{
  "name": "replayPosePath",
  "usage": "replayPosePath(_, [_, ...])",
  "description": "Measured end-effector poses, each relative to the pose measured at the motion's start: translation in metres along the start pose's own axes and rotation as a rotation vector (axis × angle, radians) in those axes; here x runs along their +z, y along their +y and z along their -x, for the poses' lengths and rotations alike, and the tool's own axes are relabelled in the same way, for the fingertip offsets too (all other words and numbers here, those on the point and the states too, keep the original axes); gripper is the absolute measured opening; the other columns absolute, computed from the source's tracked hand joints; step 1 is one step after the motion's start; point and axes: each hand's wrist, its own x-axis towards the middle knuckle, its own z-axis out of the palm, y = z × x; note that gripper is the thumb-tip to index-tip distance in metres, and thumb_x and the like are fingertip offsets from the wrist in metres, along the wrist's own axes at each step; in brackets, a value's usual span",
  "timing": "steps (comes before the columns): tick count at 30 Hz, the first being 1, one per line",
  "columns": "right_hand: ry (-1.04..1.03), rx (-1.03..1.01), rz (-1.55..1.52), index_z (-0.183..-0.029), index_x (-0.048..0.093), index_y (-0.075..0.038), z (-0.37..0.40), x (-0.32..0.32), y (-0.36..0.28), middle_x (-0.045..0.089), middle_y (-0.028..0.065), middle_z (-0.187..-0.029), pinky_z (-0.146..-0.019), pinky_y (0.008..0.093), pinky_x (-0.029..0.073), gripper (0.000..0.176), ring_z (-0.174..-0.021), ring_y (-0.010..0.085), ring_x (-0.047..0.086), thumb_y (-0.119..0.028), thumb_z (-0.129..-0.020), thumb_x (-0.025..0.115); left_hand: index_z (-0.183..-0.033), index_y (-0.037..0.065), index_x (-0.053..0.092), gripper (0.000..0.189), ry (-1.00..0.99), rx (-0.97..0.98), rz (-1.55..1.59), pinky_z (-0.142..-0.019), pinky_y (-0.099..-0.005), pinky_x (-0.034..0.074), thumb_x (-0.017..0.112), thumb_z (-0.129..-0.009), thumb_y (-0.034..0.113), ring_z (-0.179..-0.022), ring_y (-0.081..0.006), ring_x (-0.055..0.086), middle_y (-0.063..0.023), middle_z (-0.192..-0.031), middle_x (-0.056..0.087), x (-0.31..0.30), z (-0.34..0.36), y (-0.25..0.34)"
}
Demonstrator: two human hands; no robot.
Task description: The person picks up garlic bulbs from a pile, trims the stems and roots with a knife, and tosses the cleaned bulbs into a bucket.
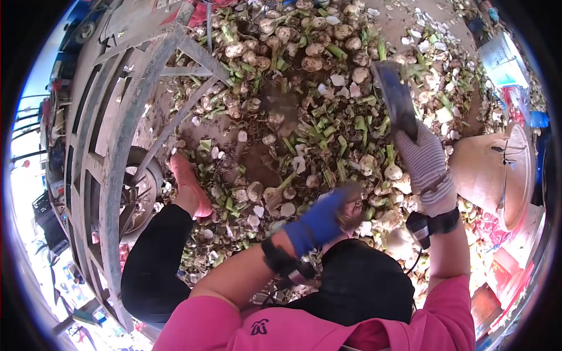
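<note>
My right hand (421,158), in a grey-and-white striped glove, grips a cleaver (397,96) by its handle. The broad dark blade points up and away over the pile. My left hand (321,223), in a blue glove, is above my right knee, its fingers curled and smeared by motion. A blurred brownish shape shows at its fingertips; I cannot make out what it is. Around and beyond both hands lie many soil-covered bulbs (313,63), some with green stalks. Cut green stalk pieces (328,126) and pale peelings are strewn among them.
A metal frame cart (120,126) with a wheel (140,196) stands at the left. My foot in a pink shoe (190,184) rests among the scraps. A tan basin (483,175) stands at the right, with a white bucket (502,61) farther off.
</note>
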Motion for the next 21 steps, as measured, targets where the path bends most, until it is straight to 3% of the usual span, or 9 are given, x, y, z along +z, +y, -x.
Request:
replayPosePath(1, [0.004, -0.08, -0.001, -0.113, 0.063, 0.001, -0.004, 0.002, 0.004, 0.068, 0.0109, -0.084, -0.063, 0.0284, 0.05, 0.032, -0.073, 0.0149, 0.064, -0.021, -0.09, 0.062, -0.127, 0.003, 0.051, 0.053, 0.096, 0.062, -0.242, -0.098, -0.0414, 0.044, 0.073, -0.082, 0.02, -0.117, -0.0302, 0.054, -0.0198, -0.124, 0.057, -0.016, -0.004, -0.003])
replayPosePath(3, [-0.061, -0.02, 0.038, -0.113, 0.063, 0.001, 0.0, 0.01, 0.006, 0.067, 0.0092, -0.082, -0.063, 0.0278, 0.05, 0.029, -0.07, 0.0148, 0.062, -0.018, -0.09, 0.061, -0.133, 0.006, 0.047, 0.07, 0.237, -0.276, -0.849, -0.1, -0.0418, 0.043, 0.078, -0.074, 0.027, -0.119, -0.0349, 0.053, -0.0218, -0.127, 0.055, -0.071, 0.005, -0.05])
replayPosePath(5, [-0.146, 0.013, -0.206, -0.107, 0.064, 0.001, -0.006, 0.041, 0.05, 0.065, 0.0083, -0.079, -0.063, 0.0281, 0.049, 0.028, -0.069, 0.0158, 0.06, -0.021, -0.091, 0.059, -0.14, 0.01, 0.04, 0.077, -0.095, -0.545, -1.068, -0.103, -0.048, 0.039, 0.076, -0.076, 0.033, -0.122, -0.0407, 0.049, -0.0196, -0.13, 0.053, -0.099, 0.051, -0.106])
replayPosePath(11, [-0.433, 0.021, 0.094, -0.106, 0.064, -0.001, 0.006, 0.106, 0.076, 0.068, 0.0144, -0.081, -0.066, 0.0348, 0.05, 0.036, -0.073, 0.022, 0.064, -0.03, -0.085, 0.06, -0.132, 0.008, 0.046, 0.068, -0.122, -0.229, -0.699, -0.095, -0.0431, 0.048, 0.079, -0.074, 0.02, -0.112, -0.036, 0.057, -0.0199, -0.122, 0.057, -0.15, 0.082, -0.149])
replayPosePath(14, [-0.454, 0.047, -0.038, -0.11, 0.063, -0.001, -0.003, 0.12, 0.067, 0.068, 0.0125, -0.083, -0.065, 0.0339, 0.05, 0.042, -0.074, 0.0208, 0.064, -0.035, -0.085, 0.062, -0.133, 0.004, 0.043, 0.066, 0.315, -0.237, -0.14, -0.094, -0.0397, 0.049, 0.078, -0.078, 0.015, -0.109, -0.0257, 0.058, -0.014, -0.12, 0.058, -0.124, 0.051, -0.178])
replayPosePath(15, [-0.463, 0.082, -0.096, -0.111, 0.063, -0.001, -0.003, 0.122, 0.062, 0.068, 0.0117, -0.084, -0.065, 0.0335, 0.05, 0.045, -0.073, 0.0205, 0.064, -0.037, -0.085, 0.063, -0.135, 0.001, 0.039, 0.066, 0.378, -0.346, 0.23, -0.093, -0.0339, 0.05, 0.076, -0.081, 0.01, -0.106, -0.0191, 0.057, -0.0105, -0.119, 0.057, -0.108, 0.013, -0.102])
replayPosePath(16, [-0.407, 0.113, -0.193, -0.113, 0.062, 0.0, -0.001, 0.125, 0.054, 0.067, 0.0106, -0.084, -0.064, 0.0328, 0.05, 0.046, -0.073, 0.0197, 0.063, -0.038, -0.085, 0.063, -0.136, 0.0, 0.039, 0.065, 0.244, -0.138, 0.836, -0.086, -0.0319, 0.053, 0.073, -0.082, 0.005, -0.105, -0.0191, 0.058, -0.0119, -0.118, 0.057, -0.087, -0.011, -0.082])
replayPosePath(18, [-0.293, 0.161, -0.379, -0.115, 0.061, 0.0, -0.001, 0.123, 0.038, 0.067, 0.0083, -0.085, -0.062, 0.0312, 0.049, 0.05, -0.072, 0.0182, 0.062, -0.04, -0.086, 0.064, -0.137, 0.001, 0.037, 0.063, 0.169, 0.096, 1.132, -0.081, -0.0306, 0.057, 0.069, -0.083, -0.001, -0.104, -0.0196, 0.059, -0.0126, -0.118, 0.056, -0.059, -0.047, -0.04])
replayPosePath(21, [-0.272, 0.319, -0.678, -0.113, 0.06, 0.0, -0.014, 0.09, 0.033, 0.064, 0.0051, -0.083, -0.055, 0.0267, 0.046, 0.044, -0.063, 0.0124, 0.057, -0.036, -0.088, 0.064, -0.142, 0.004, 0.03, 0.068, 0.361, 0.127, 0.454, -0.088, -0.0324, 0.056, 0.065, -0.085, -0.006, -0.105, -0.0202, 0.059, -0.0109, -0.12, 0.055, -0.042, -0.069, 0.02])
